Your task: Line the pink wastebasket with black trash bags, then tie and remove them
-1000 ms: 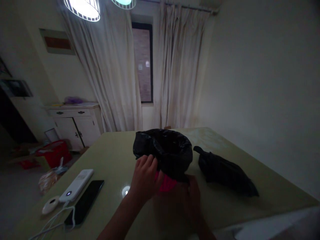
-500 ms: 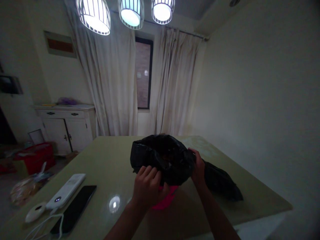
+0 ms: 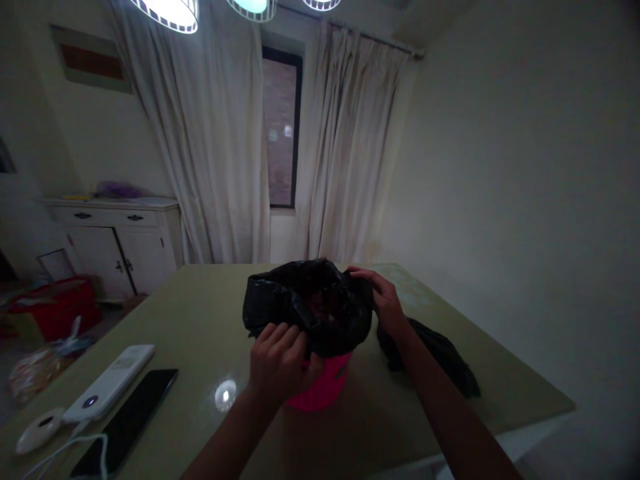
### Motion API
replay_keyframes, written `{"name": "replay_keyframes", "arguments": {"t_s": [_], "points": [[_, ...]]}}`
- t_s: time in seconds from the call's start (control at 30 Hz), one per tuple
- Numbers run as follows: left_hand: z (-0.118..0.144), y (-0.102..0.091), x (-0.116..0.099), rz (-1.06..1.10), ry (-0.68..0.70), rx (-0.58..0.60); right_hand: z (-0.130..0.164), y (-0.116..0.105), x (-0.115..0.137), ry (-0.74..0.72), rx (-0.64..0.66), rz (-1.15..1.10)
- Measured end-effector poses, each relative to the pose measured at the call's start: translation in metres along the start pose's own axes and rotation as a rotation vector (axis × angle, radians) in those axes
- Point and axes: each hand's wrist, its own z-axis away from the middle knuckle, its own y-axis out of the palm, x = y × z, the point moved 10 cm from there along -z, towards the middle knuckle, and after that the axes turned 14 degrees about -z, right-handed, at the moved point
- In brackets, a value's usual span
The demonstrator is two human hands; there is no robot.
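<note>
We find both hands, left [image 3: 278, 360] and right [image 3: 384, 301], pinching the bag [image 3: 310, 307] over the pink bin [image 3: 320, 383] mid-table [image 3: 200, 320]. Risk: uneven pulling may tear the bag or tip the bin.

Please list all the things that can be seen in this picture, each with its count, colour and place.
bin: 1, pink, on the table near its front edge
bag: 1, black, draped over the bin's top
second bag: 1, black, lying on the table right of the bin
table: 1, yellowish green, centre
phone: 1, black, front left of the table
power bank: 1, white, beside the phone
round device: 1, white, with a cable, far left
cabinet: 1, white, left wall
curtains: 2, off-white, around the window
red box: 1, on the floor, left
left hand: gripping the bag's near edge
right hand: gripping the bag's far right edge
</note>
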Motion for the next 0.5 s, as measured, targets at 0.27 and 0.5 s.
{"name": "replay_keyframes", "arguments": {"t_s": [0.27, 0.5], "points": [[0.002, -0.001, -0.007, 0.013, -0.011, -0.071, -0.006, 0.029, 0.016, -0.042, 0.162, 0.053], [0.000, -0.003, -0.019, 0.009, 0.055, -0.105, -0.025, 0.055, 0.007, 0.042, 0.238, 0.085]]}}
